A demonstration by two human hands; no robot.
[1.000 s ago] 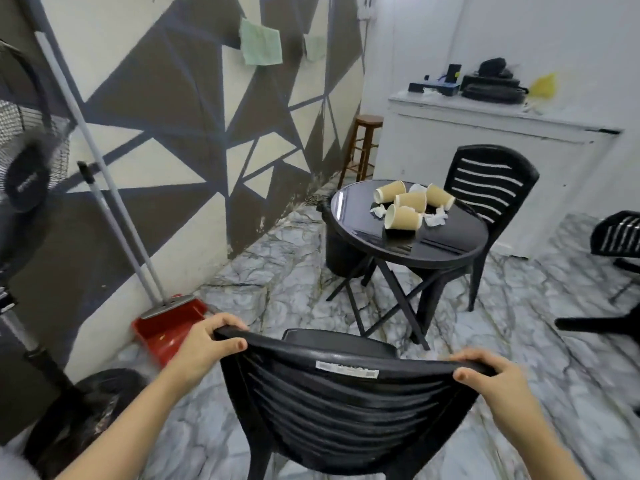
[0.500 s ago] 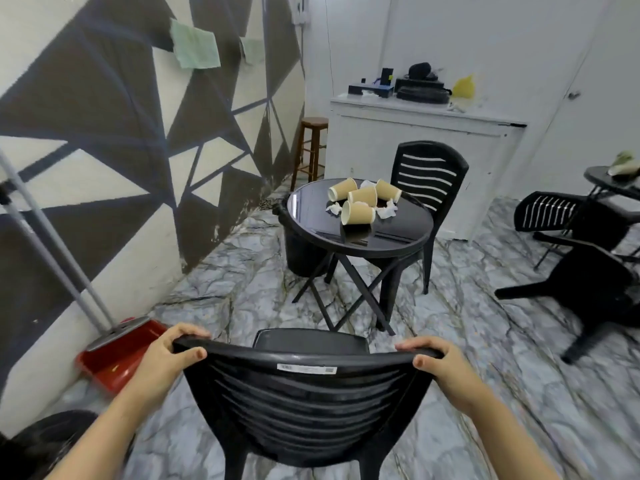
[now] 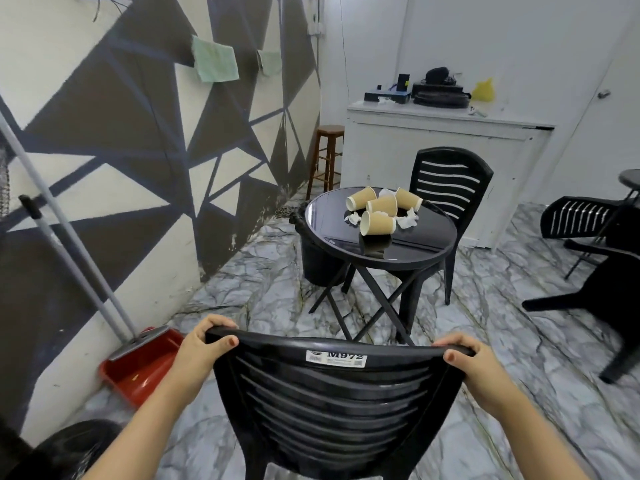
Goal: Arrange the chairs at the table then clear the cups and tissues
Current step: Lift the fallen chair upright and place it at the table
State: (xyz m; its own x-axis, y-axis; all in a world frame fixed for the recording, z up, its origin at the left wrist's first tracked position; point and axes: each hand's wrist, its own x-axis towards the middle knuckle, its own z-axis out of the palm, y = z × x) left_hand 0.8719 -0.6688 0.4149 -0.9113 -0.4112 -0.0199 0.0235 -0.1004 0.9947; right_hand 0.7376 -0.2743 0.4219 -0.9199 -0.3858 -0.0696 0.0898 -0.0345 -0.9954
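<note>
Firmly, both hands' fingers grip the black slatted chair (image 3: 332, 393), seemingly plastic, by its top rail.

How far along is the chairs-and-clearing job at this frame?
Done: one chair stands at the far side of the table. In hand: the left hand and right hand grip the top rail of a second chair, not yet at the table. Left: four tipped cups and the tissues lie on the tabletop.
</note>
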